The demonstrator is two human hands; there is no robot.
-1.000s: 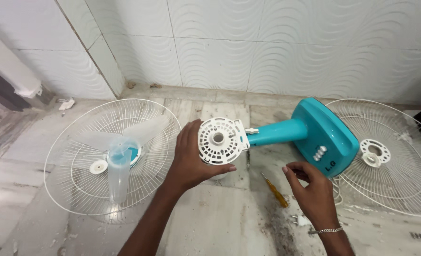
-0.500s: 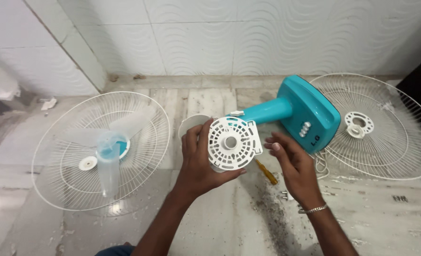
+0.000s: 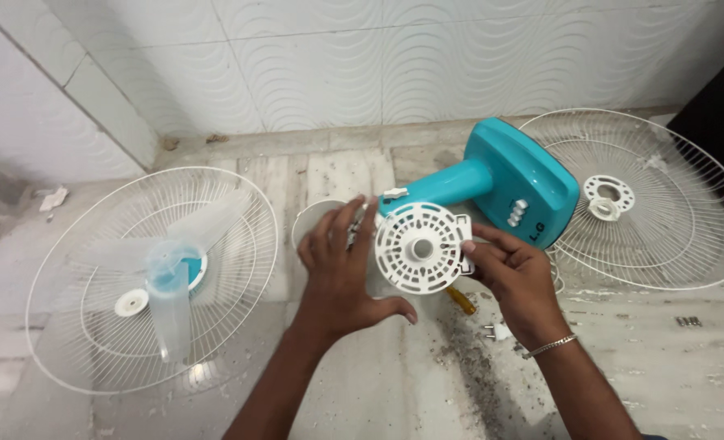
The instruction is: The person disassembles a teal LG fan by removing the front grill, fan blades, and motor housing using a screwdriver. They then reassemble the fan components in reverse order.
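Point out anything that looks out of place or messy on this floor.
The fan lies tipped on its side in pieces: both wire guards lie flat on the floor, clear blades on one. Dark grit is scattered beside the right hand.

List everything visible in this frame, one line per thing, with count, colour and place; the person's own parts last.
Fan motor housing: 1, white, round and vented, centre, between both hands.
Fan stand: 1, teal, lying on the floor behind the housing, base to the right.
Wire guard with blade: 1, white, flat on the floor, left.
Fan blade: 1, translucent with a blue hub, lying in the left guard.
Wire guard: 1, white, flat on the floor, right.
Screwdriver: 1, yellow handle, on the floor under the housing, partly hidden.
Plug: 1, white, floor by the right wrist.
Bracelet: 1, silver, right wrist.
Left hand: 1, at the housing's left edge.
Right hand: 1, gripping the housing's right edge.
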